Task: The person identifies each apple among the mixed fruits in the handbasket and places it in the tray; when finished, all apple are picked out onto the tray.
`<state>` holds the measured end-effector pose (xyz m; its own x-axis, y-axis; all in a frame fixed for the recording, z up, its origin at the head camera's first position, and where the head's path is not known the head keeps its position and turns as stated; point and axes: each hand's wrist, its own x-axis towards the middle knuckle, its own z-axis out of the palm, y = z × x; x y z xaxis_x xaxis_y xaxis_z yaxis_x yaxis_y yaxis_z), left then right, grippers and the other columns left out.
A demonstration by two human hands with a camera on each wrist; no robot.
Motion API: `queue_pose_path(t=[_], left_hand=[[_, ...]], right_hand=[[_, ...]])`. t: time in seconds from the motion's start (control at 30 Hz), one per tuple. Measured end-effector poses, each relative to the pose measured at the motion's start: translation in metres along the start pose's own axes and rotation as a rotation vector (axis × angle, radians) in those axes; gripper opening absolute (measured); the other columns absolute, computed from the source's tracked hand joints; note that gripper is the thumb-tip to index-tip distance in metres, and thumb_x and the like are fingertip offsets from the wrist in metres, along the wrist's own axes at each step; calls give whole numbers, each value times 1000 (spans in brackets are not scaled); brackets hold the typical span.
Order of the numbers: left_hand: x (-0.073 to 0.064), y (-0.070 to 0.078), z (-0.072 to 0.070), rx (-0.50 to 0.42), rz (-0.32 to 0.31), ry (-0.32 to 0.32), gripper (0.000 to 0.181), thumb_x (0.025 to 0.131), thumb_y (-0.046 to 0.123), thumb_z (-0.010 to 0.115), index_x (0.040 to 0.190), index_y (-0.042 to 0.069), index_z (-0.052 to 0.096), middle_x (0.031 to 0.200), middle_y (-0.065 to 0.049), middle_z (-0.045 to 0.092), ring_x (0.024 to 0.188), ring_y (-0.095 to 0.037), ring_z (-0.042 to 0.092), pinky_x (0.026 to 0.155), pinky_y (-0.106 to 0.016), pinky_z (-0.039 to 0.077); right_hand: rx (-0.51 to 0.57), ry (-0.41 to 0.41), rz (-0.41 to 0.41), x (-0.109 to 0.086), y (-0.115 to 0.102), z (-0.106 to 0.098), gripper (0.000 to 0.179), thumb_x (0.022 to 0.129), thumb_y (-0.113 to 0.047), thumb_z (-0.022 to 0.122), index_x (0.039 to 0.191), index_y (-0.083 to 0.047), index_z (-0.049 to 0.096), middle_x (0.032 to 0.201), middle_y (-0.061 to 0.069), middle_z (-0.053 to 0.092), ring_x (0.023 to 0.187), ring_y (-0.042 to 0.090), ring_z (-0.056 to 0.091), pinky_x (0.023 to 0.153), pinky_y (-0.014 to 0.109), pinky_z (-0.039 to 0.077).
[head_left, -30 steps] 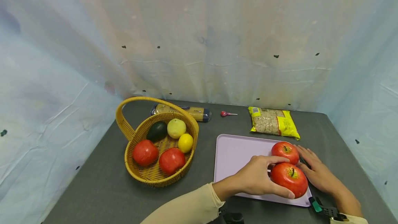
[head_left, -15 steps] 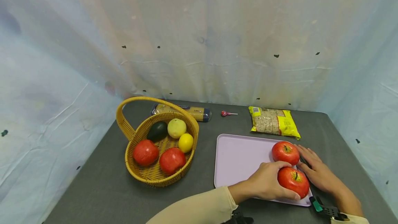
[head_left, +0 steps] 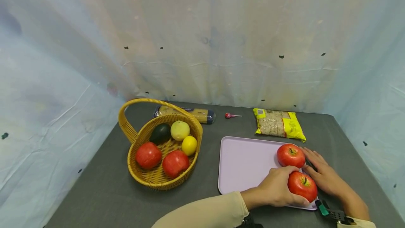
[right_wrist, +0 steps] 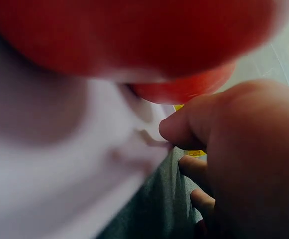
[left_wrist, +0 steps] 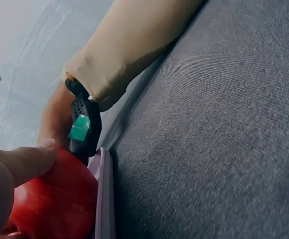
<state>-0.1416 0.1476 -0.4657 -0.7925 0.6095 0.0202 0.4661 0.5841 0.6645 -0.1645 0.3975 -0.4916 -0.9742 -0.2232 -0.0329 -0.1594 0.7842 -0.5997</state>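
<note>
In the head view my left hand [head_left: 278, 188] grips a red apple [head_left: 302, 186] at the near right corner of the lilac tray [head_left: 243, 164]. Its thumb lies along the near side of the fruit, as the left wrist view shows on the apple [left_wrist: 59, 199]. A second red apple [head_left: 290, 155] sits just behind, on the tray. My right hand [head_left: 326, 175] lies along the tray's right edge with fingers extended, beside both apples. Seen from the right wrist, its thumb [right_wrist: 184, 124] reaches over the tray's rim; whether it touches an apple I cannot tell.
A handled wicker basket [head_left: 134, 177] stands left, holding two red fruits [head_left: 148, 155], a dark green avocado [head_left: 160, 133], a pale green fruit [head_left: 179, 130] and a lemon [head_left: 189, 145]. Behind are a yellow-and-blue package [head_left: 199, 115], a lollipop [head_left: 232, 115] and a yellow bag [head_left: 278, 124].
My left hand has moved right and toward the near corner with its apple, opening a gap from the apple behind. The right hand has hardly moved.
</note>
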Motion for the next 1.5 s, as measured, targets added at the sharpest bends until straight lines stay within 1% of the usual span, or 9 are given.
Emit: queue_pose_path(t=[0.13, 0.3, 0.5, 0.63, 0.8, 0.97, 1.1, 1.23, 1.5], left_hand=[[-2, 0, 3, 28, 8, 22, 82, 81, 59, 94, 148, 28, 59, 132, 22, 67, 110, 2, 60, 93, -12, 48], [-8, -7, 1, -1, 3, 37, 87, 81, 60, 94, 152, 25, 59, 135, 21, 67, 113, 2, 62, 94, -13, 51], [-25, -10, -18, -35, 15, 30, 84, 83, 56, 94, 153, 22, 61, 136, 19, 70, 111, 4, 64, 91, -12, 51], [-46, -10, -41, -101, 73, 19, 81, 85, 49, 94, 154, 23, 61, 141, 17, 70, 115, 4, 67, 91, -10, 51], [-80, -14, -73, -309, 164, -37, 74, 88, 33, 95, 153, 18, 62, 148, 13, 68, 128, 4, 64, 98, -8, 52], [-113, -27, -104, -491, 185, -100, 70, 91, 22, 93, 153, 15, 62, 150, 8, 67, 131, 4, 63, 106, -13, 52], [-139, -44, -126, -582, 144, -125, 68, 90, 16, 92, 152, 15, 63, 148, 6, 68, 128, 2, 66, 107, -17, 54], [-165, -59, -150, -635, 82, -106, 68, 89, 14, 93, 150, 17, 65, 146, 7, 70, 129, -2, 67, 109, -20, 54], [-218, -83, -212, -559, -25, 22, 66, 94, 23, 89, 154, 19, 61, 153, 0, 66, 139, -16, 65, 113, -32, 56]], right_hand=[[15, -12, 7, 1, -1, 0, 69, 113, -26, 58, 170, -1, 30, 169, 43, 26, 154, 71, 11, 105, 97, 17], [23, -24, 14, 2, -3, 2, 69, 113, -26, 57, 171, -1, 29, 169, 42, 24, 155, 71, 9, 105, 97, 17], [13, -20, 5, 2, -3, 2, 68, 113, -24, 57, 171, -1, 29, 168, 43, 26, 154, 72, 11, 102, 98, 19], [9, -30, 13, 2, -3, 0, 70, 113, -28, 57, 171, -2, 28, 169, 43, 26, 154, 71, 11, 101, 98, 20], [9, -32, 12, 1, -3, 0, 71, 113, -29, 57, 171, -1, 27, 169, 43, 25, 154, 72, 11, 102, 98, 19], [4, -12, -4, 1, 0, -1, 69, 113, -24, 56, 172, -2, 27, 168, 43, 26, 154, 72, 11, 104, 97, 17], [3, 8, -32, 0, 2, -1, 68, 113, -21, 56, 171, 0, 27, 167, 44, 28, 152, 73, 12, 106, 97, 15], [2, -8, -11, 0, 3, -1, 69, 113, -22, 56, 171, 0, 26, 167, 45, 27, 152, 74, 10, 103, 98, 17], [4, -17, -5, 2, 2, 0, 69, 113, -23, 56, 172, -1, 25, 167, 45, 26, 152, 74, 9, 102, 98, 16]])
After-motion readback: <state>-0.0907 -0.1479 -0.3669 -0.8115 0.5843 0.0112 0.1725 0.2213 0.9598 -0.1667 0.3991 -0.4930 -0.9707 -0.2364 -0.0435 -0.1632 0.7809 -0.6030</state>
